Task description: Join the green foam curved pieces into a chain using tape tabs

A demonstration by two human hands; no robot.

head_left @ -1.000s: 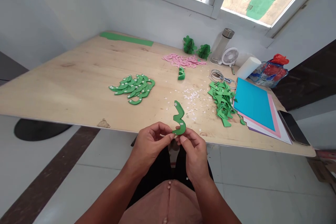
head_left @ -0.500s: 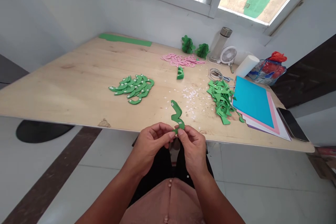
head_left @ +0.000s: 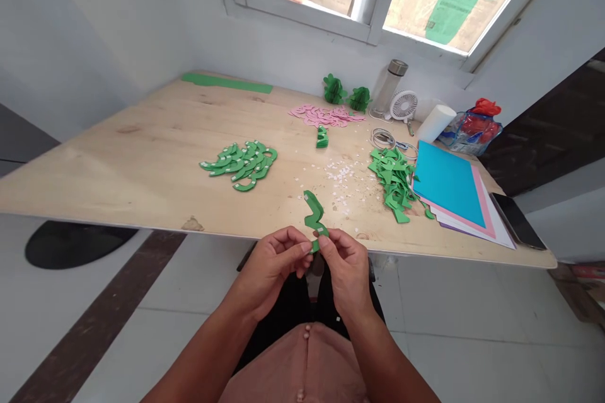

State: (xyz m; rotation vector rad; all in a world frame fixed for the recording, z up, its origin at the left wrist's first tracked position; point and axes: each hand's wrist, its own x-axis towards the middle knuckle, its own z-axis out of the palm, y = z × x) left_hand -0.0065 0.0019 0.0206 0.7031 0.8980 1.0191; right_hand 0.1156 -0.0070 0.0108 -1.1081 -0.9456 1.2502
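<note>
A wavy green paper cutout with small pale squares on it stands up between my hands at the table's front edge. My left hand pinches its lower end between thumb and fingers. On the other side, my right hand grips the same lower part, thumb on top. Similar curved green cutouts, also dotted with pale squares, lie in a pile to the left. A small folded green stack rests farther back. Tiny white paper bits are scattered just beyond my hands.
Green scraps lie to the right beside blue, pink and white sheets and a phone. Pink cutouts, green paper shapes, a bottle, a small fan and a white roll stand or lie along the back.
The view has tilted and shifted slightly. Both hands still hold the green cutout, which sits a little lower and farther left in the picture.
</note>
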